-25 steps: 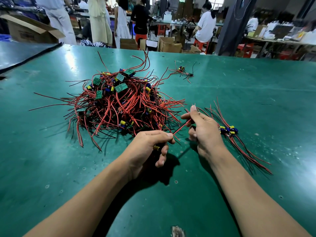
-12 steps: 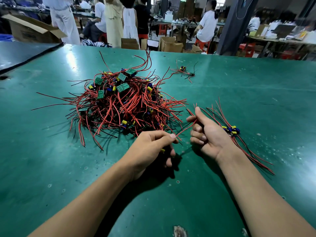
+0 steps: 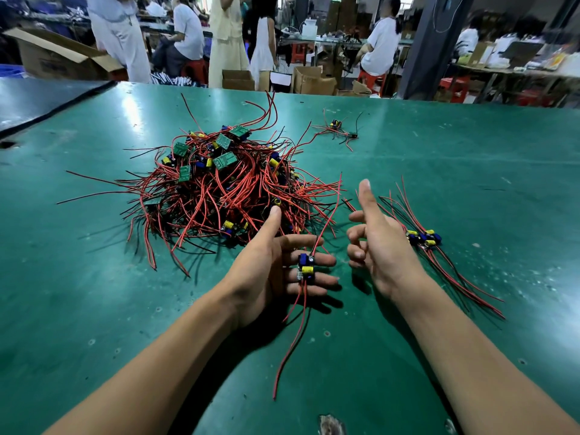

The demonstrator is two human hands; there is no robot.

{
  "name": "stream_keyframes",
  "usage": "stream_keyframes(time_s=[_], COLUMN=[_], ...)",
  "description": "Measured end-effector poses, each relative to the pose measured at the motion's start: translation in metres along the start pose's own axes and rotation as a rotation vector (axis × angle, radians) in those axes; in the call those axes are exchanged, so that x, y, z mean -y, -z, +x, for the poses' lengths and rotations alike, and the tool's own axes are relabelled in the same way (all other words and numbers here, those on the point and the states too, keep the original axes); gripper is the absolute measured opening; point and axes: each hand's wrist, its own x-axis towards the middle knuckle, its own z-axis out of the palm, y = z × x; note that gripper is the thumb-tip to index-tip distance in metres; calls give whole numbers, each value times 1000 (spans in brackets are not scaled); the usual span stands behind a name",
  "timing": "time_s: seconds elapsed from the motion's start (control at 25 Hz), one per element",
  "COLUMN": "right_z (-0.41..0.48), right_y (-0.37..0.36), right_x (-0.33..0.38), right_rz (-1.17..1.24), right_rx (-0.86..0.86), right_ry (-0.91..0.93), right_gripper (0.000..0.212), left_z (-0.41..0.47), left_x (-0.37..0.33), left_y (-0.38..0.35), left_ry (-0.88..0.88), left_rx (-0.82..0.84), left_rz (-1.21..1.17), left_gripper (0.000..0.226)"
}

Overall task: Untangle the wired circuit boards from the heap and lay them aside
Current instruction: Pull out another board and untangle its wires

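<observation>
A heap of wired circuit boards (image 3: 219,183), with red and black wires and green boards on top, lies on the green table (image 3: 470,158) left of centre. My left hand (image 3: 266,271) is just in front of the heap, fingers straight and thumb raised. One small board (image 3: 305,265) with blue and yellow parts rests across those fingers, its wires hanging down to the table. My right hand (image 3: 381,246) is a little to the right, thumb up, fingers loosely curled and holding nothing. Behind it lies a row of separated boards (image 3: 423,238) with straightened wires.
Two loose wired boards (image 3: 340,130) lie apart at the back of the table. A dark mat edge (image 3: 56,108) runs at the far left. Beyond the far edge are cardboard boxes (image 3: 314,80), several people and other workbenches.
My left hand has opened and turned palm up, showing the board it was gripping. My right hand has let go of the red wire and drawn slightly away.
</observation>
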Motion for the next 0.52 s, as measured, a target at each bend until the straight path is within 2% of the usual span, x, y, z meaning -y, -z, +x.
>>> stream_keyframes(time_s=[0.12,0.24,0.36,0.44,0.52], right_z=[-7,-17,-24,-24,-17], right_y=[-3,-6,-10,-11,-5], right_x=[2,2,-2,-1,2], right_rz=[-183,-540,-880,-910,-862], right_rx=[67,186,267,272,209], right_ry=[220,384,356,312,302], right_gripper=[61,61,50,43,37], left_z=[1,3,4,3,4], left_x=[-1,-1,0,-1,-1], left_y=[-1,-3,-1,-1,-1], left_ry=[-20,-23,-4,5,15], left_rx=[31,52,26,29,43], left_rz=[-28,-101,-137,-125,-91], left_gripper=[83,86,83,81,79])
